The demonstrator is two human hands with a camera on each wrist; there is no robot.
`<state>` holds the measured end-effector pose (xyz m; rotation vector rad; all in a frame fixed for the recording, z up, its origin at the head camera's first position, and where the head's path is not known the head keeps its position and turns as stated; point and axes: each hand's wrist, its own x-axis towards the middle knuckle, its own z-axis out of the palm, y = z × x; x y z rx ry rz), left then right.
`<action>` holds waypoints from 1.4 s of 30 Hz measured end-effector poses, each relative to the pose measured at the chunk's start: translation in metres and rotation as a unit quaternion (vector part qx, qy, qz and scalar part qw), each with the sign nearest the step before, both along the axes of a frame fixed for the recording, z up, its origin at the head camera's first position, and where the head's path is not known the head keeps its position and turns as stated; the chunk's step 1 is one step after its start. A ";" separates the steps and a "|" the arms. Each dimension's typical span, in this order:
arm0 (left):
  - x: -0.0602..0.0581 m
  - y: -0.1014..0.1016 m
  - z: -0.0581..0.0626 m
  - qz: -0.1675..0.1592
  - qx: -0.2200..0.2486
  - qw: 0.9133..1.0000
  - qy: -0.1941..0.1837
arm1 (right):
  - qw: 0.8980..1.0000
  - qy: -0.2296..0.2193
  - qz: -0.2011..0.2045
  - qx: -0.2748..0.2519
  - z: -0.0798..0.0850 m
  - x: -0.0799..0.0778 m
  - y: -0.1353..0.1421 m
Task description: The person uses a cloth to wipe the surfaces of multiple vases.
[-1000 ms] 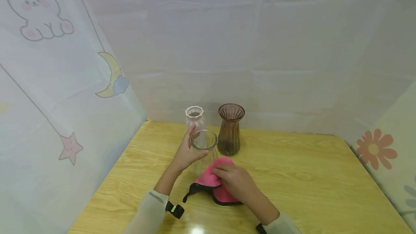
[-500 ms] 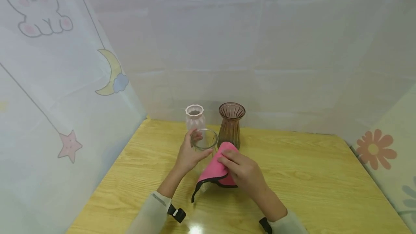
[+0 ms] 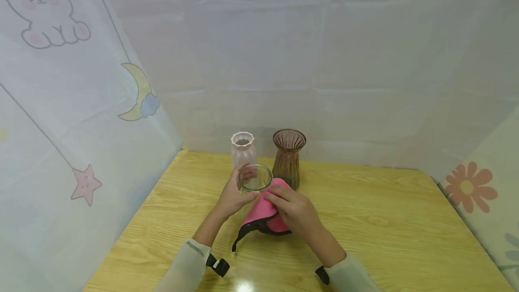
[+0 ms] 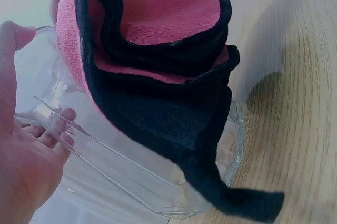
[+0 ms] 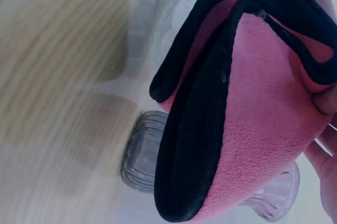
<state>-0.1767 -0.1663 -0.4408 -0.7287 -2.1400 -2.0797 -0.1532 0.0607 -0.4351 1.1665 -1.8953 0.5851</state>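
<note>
A clear glass vase [image 3: 254, 184] is held near its rim by my left hand [image 3: 233, 198], thumb on the near side and fingers behind the glass. Its ribbed body shows through in the left wrist view, tilted across the picture; whether its base touches the table I cannot tell. My right hand [image 3: 299, 213] pinches a folded pink cloth [image 3: 259, 210] with black edging, which lies against the vase's right side. One black corner of the cloth [image 4: 158, 108] hangs down in front of the glass. The cloth hides much of the vase's lower body and some right fingertips.
Behind the hands stand a pale pink vase [image 3: 243, 151] with a scalloped rim and, to its right, a ribbed purple-brown glass vase [image 3: 287, 163]. All are on a yellow wooden table [image 3: 365, 220], backed by a pale printed curtain [image 3: 324, 57].
The right hand with the cloth first rose along the vase, then came slightly down and left. The left hand keeps its hold on the vase, its fingers shifting a little behind the rim.
</note>
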 end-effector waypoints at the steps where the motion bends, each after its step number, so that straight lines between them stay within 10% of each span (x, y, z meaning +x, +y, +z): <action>1: 0.000 -0.001 0.000 -0.004 0.001 1.000 0.000 | 1.000 -0.004 -0.002 0.003 -0.001 0.000 0.000; 27: -0.009 -0.018 0.007 -0.113 -0.009 0.993 -0.034 | 0.987 -0.111 -0.010 0.112 -0.026 0.013 0.012; 34: 0.010 -0.003 0.013 0.029 -0.050 0.998 -0.005 | 0.999 -0.042 -0.002 0.033 -0.014 0.022 0.018; 42: 0.023 0.026 0.021 0.179 -0.094 0.979 -0.030 | 0.999 0.038 0.005 -0.029 0.013 0.022 0.015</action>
